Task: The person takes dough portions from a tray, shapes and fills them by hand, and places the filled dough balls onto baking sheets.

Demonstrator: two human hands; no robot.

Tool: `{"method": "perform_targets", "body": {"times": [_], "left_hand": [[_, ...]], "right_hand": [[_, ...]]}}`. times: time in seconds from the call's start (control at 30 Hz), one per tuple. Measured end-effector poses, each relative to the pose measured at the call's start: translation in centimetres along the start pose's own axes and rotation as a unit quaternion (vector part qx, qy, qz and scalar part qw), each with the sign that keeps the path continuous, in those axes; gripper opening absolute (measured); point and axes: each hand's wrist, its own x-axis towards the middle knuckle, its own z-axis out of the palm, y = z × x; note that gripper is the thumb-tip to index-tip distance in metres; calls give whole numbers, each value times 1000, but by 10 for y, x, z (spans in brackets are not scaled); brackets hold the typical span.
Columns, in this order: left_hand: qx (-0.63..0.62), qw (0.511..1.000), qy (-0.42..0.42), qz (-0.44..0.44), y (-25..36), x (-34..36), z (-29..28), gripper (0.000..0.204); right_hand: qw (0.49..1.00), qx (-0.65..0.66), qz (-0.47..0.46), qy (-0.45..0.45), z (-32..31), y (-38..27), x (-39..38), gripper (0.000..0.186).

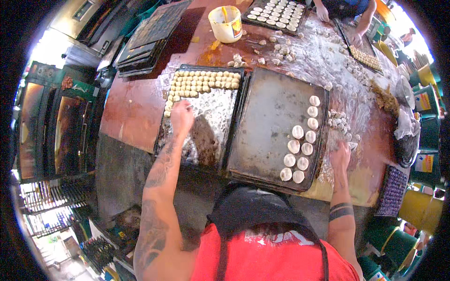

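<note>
1. Head view: your left hand (182, 117) is hovering over the left tray (221, 108), beside its small yellow balls (206, 79); the fingers are curling, but you cannot tell whether they are grasping a ball.
2. Your right hand (341, 157) is hovering by the floury dough pieces (337, 122) on the table (133, 117); its grip is not showing clearly.
3. Balls and pieces are probably handling light, soft and easily dented; hold them lightly by the sides.
4. The balls are showing no long axis; the pieces are pointing no single way.
</note>
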Motion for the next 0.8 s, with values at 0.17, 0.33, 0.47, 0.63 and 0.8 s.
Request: {"method": "perform_targets", "body": {"times": [0.17, 0.33, 0.47, 0.63, 0.8], "left_hand": [[139, 984, 104, 40, -41, 47, -9, 16], [171, 984, -47, -6, -18, 74, 4, 19], [-265, 939, -69, -209, 6, 32, 29, 16], [-671, 642, -231, -291, 140, -70, -15, 25], [-689, 602, -338, -220, 157, -89, -48, 30]], "right_hand": [[969, 233, 81, -7, 37, 60, -65, 29], [705, 661, 254, -25, 33, 16, -105, 14], [823, 539, 120, -134, -22, -186, -67, 15], [850, 510, -95, -95, -100, -333, -51, 15], [914, 349, -207, -20, -86, -357, -54, 25]]}}
